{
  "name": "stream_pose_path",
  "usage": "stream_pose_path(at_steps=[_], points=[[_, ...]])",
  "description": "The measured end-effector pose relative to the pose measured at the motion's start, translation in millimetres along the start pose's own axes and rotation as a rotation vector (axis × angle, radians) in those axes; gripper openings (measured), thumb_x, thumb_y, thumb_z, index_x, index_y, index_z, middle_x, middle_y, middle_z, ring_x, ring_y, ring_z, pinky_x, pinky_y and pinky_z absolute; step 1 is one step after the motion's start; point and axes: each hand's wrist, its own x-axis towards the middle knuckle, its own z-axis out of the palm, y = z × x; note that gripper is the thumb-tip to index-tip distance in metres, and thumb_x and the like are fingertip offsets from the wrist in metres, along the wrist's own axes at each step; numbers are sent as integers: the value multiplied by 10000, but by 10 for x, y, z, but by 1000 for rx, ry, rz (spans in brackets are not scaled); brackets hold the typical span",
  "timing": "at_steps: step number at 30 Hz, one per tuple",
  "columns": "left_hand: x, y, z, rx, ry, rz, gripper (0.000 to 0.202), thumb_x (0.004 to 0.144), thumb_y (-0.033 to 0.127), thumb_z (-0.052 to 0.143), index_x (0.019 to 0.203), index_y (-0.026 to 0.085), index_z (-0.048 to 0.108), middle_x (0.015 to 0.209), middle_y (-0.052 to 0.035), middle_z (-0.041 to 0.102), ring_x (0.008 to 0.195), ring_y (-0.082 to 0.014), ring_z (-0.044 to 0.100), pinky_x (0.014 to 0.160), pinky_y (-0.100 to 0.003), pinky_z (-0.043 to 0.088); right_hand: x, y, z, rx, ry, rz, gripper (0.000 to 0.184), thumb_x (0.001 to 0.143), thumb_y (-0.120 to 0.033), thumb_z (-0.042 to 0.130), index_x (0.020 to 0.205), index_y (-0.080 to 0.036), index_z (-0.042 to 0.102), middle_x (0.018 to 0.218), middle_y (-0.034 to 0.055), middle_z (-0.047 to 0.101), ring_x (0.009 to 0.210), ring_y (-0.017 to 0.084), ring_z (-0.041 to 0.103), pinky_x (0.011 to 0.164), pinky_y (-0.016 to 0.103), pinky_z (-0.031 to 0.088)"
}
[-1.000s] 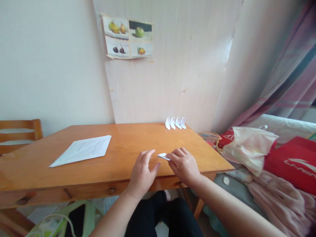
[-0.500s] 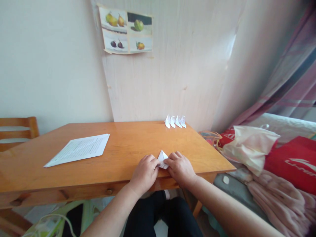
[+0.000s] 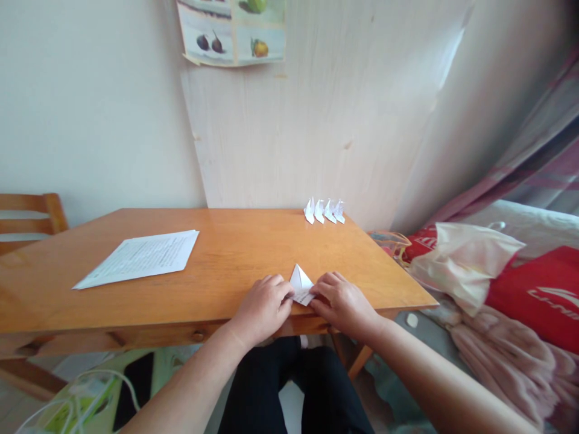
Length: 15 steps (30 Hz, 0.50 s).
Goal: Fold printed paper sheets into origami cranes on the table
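A small folded white paper piece (image 3: 300, 284) with a pointed top stands near the front edge of the wooden table (image 3: 226, 265). My left hand (image 3: 265, 306) pinches its left side with curled fingers. My right hand (image 3: 342, 303) grips its right side, fingers bent over the lower edge. At the table's far edge, several finished folded paper pieces (image 3: 324, 211) stand in a row against the wall panel.
A stack of printed sheets (image 3: 141, 257) lies on the left of the table. A wooden chair back (image 3: 31, 217) is at far left. To the right, a bed holds a red bag (image 3: 534, 295), a pale plastic bag (image 3: 465, 259) and pink cloth (image 3: 502, 355).
My left hand went from open on the table to closed on the paper. The paper went from lying flat to standing up as a pointed shape. The view tilted down.
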Motion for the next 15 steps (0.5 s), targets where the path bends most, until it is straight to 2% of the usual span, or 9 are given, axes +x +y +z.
stream_pose_path(at_steps=[3, 10, 15], points=[[15, -9, -17, -34, -20, 2, 119, 906, 177, 553, 873, 215, 661, 894, -44, 608, 881, -201, 579, 776, -309, 435, 26, 28, 11, -6, -27, -18, 193, 960, -315, 587, 872, -191, 706, 879, 60, 641, 879, 196, 574, 769, 297, 420], [44, -14, -34, -133, -33, -50, 87, 853, 148, 581, 839, 199, 650, 909, -47, 605, 902, -198, 588, 798, -300, 456, 78, 55, 11, 15, -58, 21, 248, 991, -311, 530, 905, -187, 726, 893, 70, 663, 904, 197, 597, 815, 290, 425], [88, -14, -35, -113, -58, -77, 149, 921, 213, 516, 839, 203, 640, 891, -47, 600, 890, -200, 591, 799, -313, 461, 147, 82, 8, 87, -65, 102, 248, 979, -298, 537, 860, -176, 717, 884, 67, 666, 881, 176, 608, 802, 259, 423]])
